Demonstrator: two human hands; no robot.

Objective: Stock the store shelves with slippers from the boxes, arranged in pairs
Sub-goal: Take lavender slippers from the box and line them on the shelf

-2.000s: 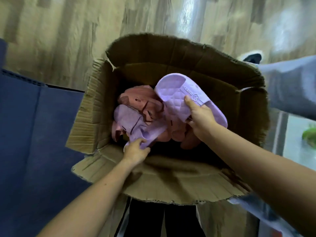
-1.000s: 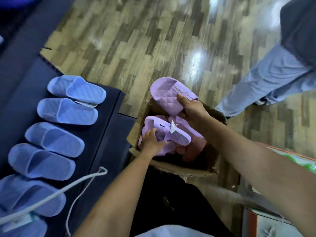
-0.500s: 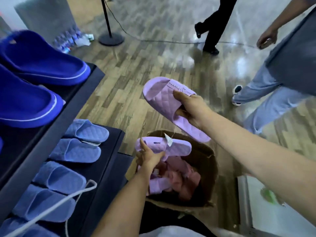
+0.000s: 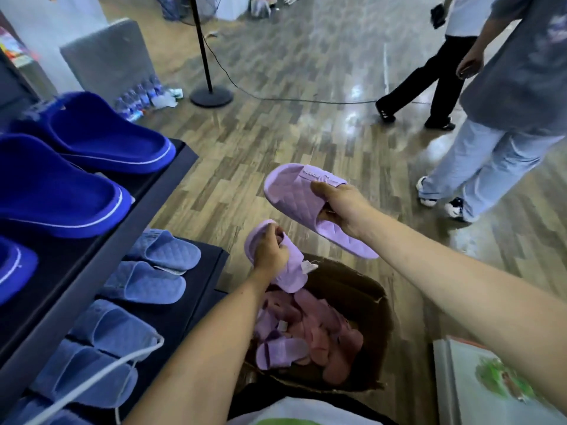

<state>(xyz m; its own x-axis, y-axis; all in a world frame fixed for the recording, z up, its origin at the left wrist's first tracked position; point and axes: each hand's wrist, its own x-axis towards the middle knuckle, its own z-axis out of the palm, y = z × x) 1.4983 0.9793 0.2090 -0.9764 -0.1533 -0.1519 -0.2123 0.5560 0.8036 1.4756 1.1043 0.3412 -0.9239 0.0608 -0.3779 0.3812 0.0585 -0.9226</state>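
While blue pairs point(image 4: 153, 283) are already shelved left of the box point(image 4: 362, 299), one lilac slipper point(image 4: 294, 196) is gripped in the right hand point(image 4: 340, 207) and a second slipper point(image 4: 293, 273) clutched in the left hand point(image 4: 271, 251) just above the box, where loads are still left tbh.

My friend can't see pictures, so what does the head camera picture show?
The right hand holds one lilac slipper and the left hand grips a second lilac slipper, near an open cardboard box of pink and lilac slippers. Blue slippers sit on dark shelves at the left; two people are on the floor beyond.
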